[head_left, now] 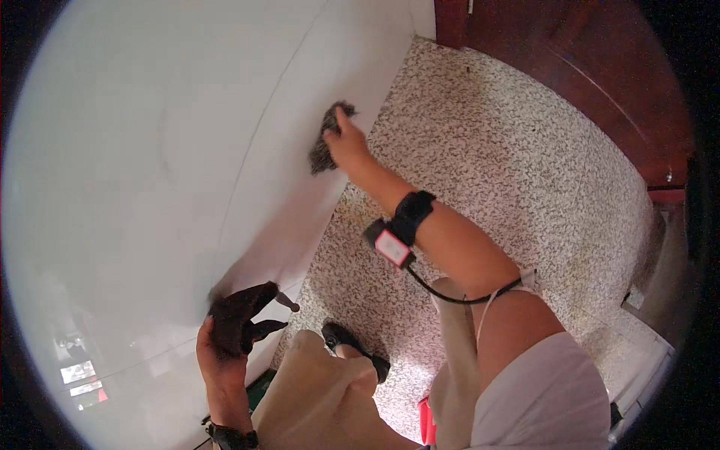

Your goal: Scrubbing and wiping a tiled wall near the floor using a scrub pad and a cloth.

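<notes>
My right hand reaches forward, its fingers closed on a dark grey, speckled rag that lies against the glossy white wall, low down near the floor. Nearer to me on the left, my left hand grips a dark brown cloth, bunched up and close to the same wall. Out of that cloth sticks a short grey rod with a rounded end; what it belongs to is hidden. Most of the left fingers are covered by the cloth.
Speckled stone floor runs along the wall to a dark red door at the far right. Below me are a black shoe, a red object and a green object. A cabled black device is strapped to my right forearm.
</notes>
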Available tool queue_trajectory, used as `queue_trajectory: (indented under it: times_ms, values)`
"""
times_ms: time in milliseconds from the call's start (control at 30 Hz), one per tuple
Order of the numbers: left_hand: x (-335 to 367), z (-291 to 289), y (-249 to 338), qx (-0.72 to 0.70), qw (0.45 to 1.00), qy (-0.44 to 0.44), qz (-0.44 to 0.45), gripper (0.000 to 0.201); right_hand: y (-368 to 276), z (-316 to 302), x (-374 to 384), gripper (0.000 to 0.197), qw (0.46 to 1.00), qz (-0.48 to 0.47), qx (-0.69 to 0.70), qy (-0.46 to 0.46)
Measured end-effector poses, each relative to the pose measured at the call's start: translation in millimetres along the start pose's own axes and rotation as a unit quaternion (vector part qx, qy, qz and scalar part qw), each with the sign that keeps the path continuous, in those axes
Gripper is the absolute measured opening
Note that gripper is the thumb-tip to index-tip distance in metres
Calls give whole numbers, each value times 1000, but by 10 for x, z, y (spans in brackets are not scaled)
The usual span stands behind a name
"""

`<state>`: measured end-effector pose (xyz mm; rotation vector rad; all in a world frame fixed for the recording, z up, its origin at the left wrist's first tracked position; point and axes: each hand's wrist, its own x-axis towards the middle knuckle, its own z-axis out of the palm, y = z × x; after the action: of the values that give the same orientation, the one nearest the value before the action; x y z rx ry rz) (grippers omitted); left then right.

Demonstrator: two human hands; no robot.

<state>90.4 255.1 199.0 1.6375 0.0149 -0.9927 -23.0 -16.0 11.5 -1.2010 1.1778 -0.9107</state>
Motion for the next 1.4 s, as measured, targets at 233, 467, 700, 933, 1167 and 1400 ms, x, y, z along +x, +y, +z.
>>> queue_trajectory:
  times_ms: [233,467,700,933,1167,1400]
  values:
    - [147,-315,-35,93,993,-68,32,34,200,364,-394,55,984,-165,-66,24]
    - [2,-40,63,-18,999,42,-13,25,124,184,-84,54,1000,-9,-13,-10]
    - [-56,-38,64,48,997,-7,54,29,189,32,96,57,999,-9,27,-26]
    - [-116,153,108,21,999,-14,37,36,135,319,-349,55,996,-64,-60,-32]
    - [-64,-89,66,41,996,-18,77,32,130,241,-252,56,993,-98,-49,-33]
    - [-48,-99,71,57,995,-69,52,33,-261,150,-59,51,995,-91,-11,50]
